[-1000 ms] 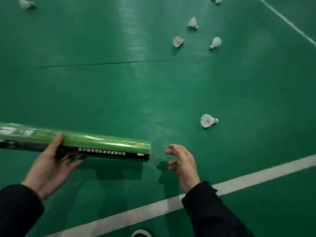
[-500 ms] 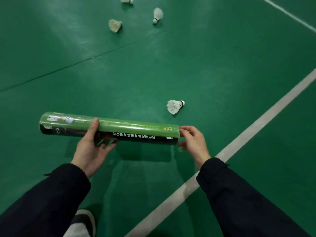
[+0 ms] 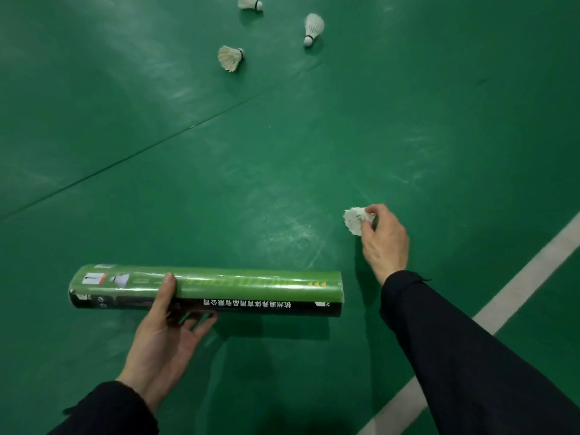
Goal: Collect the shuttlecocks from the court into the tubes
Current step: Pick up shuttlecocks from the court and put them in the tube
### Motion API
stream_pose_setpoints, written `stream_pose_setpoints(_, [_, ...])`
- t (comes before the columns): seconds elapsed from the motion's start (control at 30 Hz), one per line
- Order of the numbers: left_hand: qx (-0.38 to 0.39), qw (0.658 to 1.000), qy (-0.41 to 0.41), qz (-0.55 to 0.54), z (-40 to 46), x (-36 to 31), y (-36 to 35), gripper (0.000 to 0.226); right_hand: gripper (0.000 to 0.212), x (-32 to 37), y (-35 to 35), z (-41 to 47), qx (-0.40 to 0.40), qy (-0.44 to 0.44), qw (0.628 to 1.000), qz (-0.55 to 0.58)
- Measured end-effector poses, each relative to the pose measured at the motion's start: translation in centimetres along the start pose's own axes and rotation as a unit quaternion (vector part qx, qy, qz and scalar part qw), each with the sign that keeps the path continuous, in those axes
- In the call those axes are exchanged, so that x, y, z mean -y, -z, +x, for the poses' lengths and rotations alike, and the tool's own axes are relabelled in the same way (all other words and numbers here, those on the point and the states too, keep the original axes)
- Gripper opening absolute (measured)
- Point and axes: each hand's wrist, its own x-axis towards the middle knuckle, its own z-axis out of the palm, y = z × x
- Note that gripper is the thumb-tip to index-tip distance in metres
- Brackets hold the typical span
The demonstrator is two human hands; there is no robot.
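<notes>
1. Head view: the left hand [image 3: 163,334] grips the tube [image 3: 207,290], held level above the floor [image 3: 439,120], long axis left to right, its right end nearest the right hand [image 3: 384,243].
2. The right hand pinches a shuttlecock [image 3: 354,219], feathers pointing left (cork hidden by fingers), near the white line [image 3: 518,287].
3. Left to do, I judge: load this one, then collect three shuttlecocks [image 3: 230,58] toward the floor's far edge.

The long green-and-black cardboard tube [image 3: 207,290] lies crosswise low in view. Right of its end sits a white feathered shuttlecock [image 3: 356,219]. Three more white feathered shuttlecocks [image 3: 230,58] lie well behind on the green court floor [image 3: 408,120].
</notes>
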Motion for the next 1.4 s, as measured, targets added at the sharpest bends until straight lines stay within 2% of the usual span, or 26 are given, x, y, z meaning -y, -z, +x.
stream_pose_setpoints(0.07, [-0.006,1.0,-0.006,-0.007,0.2,-0.7,0.3,0.029,0.016,1.2,0.9,0.3,-0.067,-0.073,0.989,0.113])
stream_pose_setpoints(0.13, [-0.007,1.0,-0.011,-0.016,0.7,-1.2,0.5,0.03,0.008,2.1,2.7,-1.2,-0.087,-0.142,0.935,0.313])
stream_pose_setpoints(0.2, [-0.009,1.0,-0.016,-0.022,1.2,-1.4,0.1,0.033,0.015,2.2,4.2,-4.7,-0.067,-0.145,0.896,0.414])
stream_pose_setpoints(0.4, [0.024,0.999,-0.006,-0.025,2.1,-0.7,-2.3,0.034,0.026,2.7,4.6,-12.8,0.048,-0.2,0.876,0.437])
stream_pose_setpoints(0.47, [0.055,0.998,0.005,-0.002,2.0,0.0,-3.2,0.034,0.032,3.3,5.1,-13.5,0.08,-0.198,0.887,0.409])
stream_pose_setpoints(0.5, [0.066,0.998,0.011,0.007,1.9,0.3,-3.7,0.034,0.027,3.2,5.4,-13.9,0.065,-0.2,0.891,0.402])
stream_pose_setpoints(0.53, [0.076,0.997,0.019,0.012,1.7,0.6,-4.2,0.034,0.022,3.2,5.9,-14.3,0.026,-0.206,0.891,0.403])
stream_pose_setpoints(0.6, [0.096,0.995,0.03,0.013,1.4,0.9,-5.2,0.032,0.025,3.2,7.7,-15.5,-0.074,-0.213,0.88,0.417])
stream_pose_setpoints(0.67, [0.116,0.992,0.041,0.011,1.1,1.1,-5.9,0.031,0.023,2.9,9.8,-17.3,-0.145,-0.186,0.87,0.434])
stream_pose_setpoints(0.7, [0.126,0.991,0.046,0.014,0.9,1.3,-6.3,0.033,0.017,2.7,10.9,-18.3,-0.155,-0.155,0.878,0.425])
stream_pose_setpoints(0.73, [0.138,0.989,0.049,0.019,0.6,1.5,-6.6,0.036,0.01,2.7,12.0,-19.5,-0.139,-0.117,0.892,0.414])
stream_pose_setpoints(0.77, [0.15,0.987,0.052,0.026,0.2,1.7,-7.0,0.039,0.013,2.7,13.0,-20.5,-0.102,-0.082,0.902,0.411])
stream_pose_setpoints(0.83, [0.166,0.984,0.057,0.038,-0.6,2.0,-7.6,0.039,0.035,2.5,14.5,-22.0,-0.007,-0.054,0.914,0.401])
stream_pose_setpoints(0.87, [0.169,0.983,0.06,0.04,-1.1,2.1,-7.9,0.04,0.041,2.5,15.0,-22.5,0.017,-0.059,0.913,0.403])
stream_pose_setpoints(1.0, [0.188,0.98,0.064,0.03,-3.3,2.4,-8.4,0.049,0.037,3.5,15.6,-23.8,-0.002,-0.09,0.885,0.457])
stream_pose_setpoints(1.13, [0.195,0.979,0.052,0.023,-4.8,2.0,-8.2,0.043,0.016,3.7,14.7,-24.3,0.051,-0.074,0.902,0.422])
stream_pose_setpoints(1.3, [0.18,0.983,0.031,0.022,-5.2,1.2,-6.9,0.04,0.032,3.1,14.4,-23.7,0.09,-0.072,0.908,0.402])
stream_pose_setpoints(1.4, [0.179,0.983,0.036,0.029,-4.8,1.5,-6.6,0.04,0.026,2.8,14.3,-23.4,0.127,-0.079,0.901,0.407])
